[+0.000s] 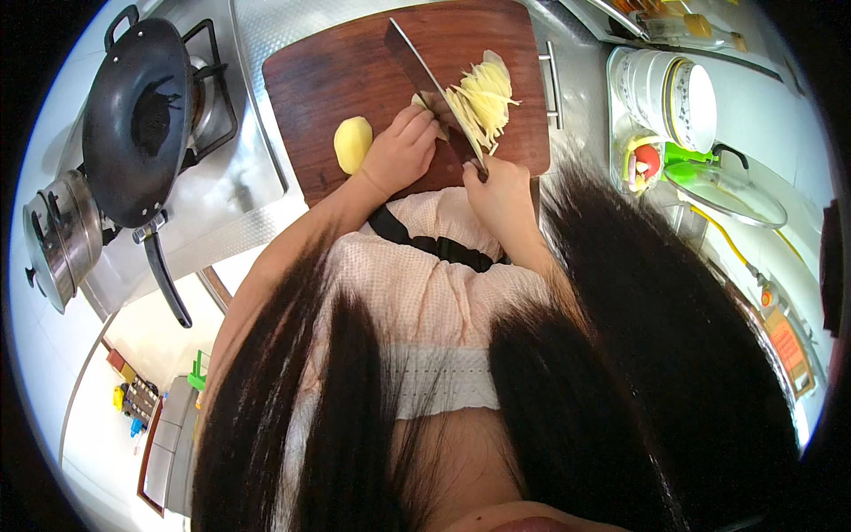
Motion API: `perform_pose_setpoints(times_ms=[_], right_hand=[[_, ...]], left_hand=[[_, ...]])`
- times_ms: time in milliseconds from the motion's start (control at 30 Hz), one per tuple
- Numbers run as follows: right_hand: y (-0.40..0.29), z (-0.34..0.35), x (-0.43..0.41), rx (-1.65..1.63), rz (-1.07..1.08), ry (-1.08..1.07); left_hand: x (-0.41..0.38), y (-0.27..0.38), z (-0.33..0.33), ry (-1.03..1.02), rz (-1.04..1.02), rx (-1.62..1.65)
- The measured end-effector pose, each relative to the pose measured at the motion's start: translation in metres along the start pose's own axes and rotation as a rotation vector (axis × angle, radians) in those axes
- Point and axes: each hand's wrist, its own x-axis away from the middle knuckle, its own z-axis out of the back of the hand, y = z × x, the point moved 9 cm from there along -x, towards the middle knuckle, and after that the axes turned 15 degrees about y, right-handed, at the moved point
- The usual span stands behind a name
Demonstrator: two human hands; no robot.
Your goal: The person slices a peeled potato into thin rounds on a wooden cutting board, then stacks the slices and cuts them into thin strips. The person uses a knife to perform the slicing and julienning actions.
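My right hand (503,194) grips the handle of a broad-bladed kitchen knife (425,70), a cleaver by its shape. Its blade slants up and left across the wooden cutting board (326,73). With bent fingers, my left hand (403,147) holds a potato piece (419,101) down on the board, close to the blade's left face. Most of that piece is hidden under the fingers and blade. Right of the blade lies a heap of thin potato shreds (488,93). A peeled potato portion (352,144) rests left of my left hand.
A black wok (136,120) sits on the gas stove at left, its long handle (166,279) pointing towards me. Below it stands a steel pot (66,233). At right are stacked white bowls (665,100), a glass lid (725,193) and a tray holding cut vegetables (643,163). Long hair hangs across the lower view.
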Motion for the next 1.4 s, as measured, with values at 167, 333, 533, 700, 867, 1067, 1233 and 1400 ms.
perform_pose_setpoints(times_ms=[167,333,533,700,867,1067,1233,1400], right_hand=[[-0.002,0.029,0.016,0.135,-0.058,-0.032],[0.015,0.026,0.032,0.147,-0.048,0.046],[-0.001,0.005,0.001,0.132,0.014,0.016],[-0.007,0.007,-0.003,-0.052,-0.051,0.006],[-0.003,0.030,0.019,0.000,-0.064,0.019],[0.019,0.012,0.033,0.103,0.020,0.028],[0.000,-0.007,0.001,0.165,0.024,0.078],[-0.004,0.014,0.004,-0.048,-0.042,0.049]], left_hand=[[-0.005,0.005,0.000,0.033,-0.011,0.039],[-0.004,0.004,-0.001,0.013,-0.001,0.052],[-0.009,0.006,-0.004,0.025,-0.013,0.083],[-0.001,0.003,-0.001,0.015,-0.003,0.043],[-0.001,0.004,-0.004,0.022,-0.018,0.054],[-0.005,0.006,0.001,0.020,-0.021,0.056],[-0.004,0.004,0.000,0.029,-0.012,0.067],[-0.001,0.005,0.002,0.030,-0.008,0.082]])
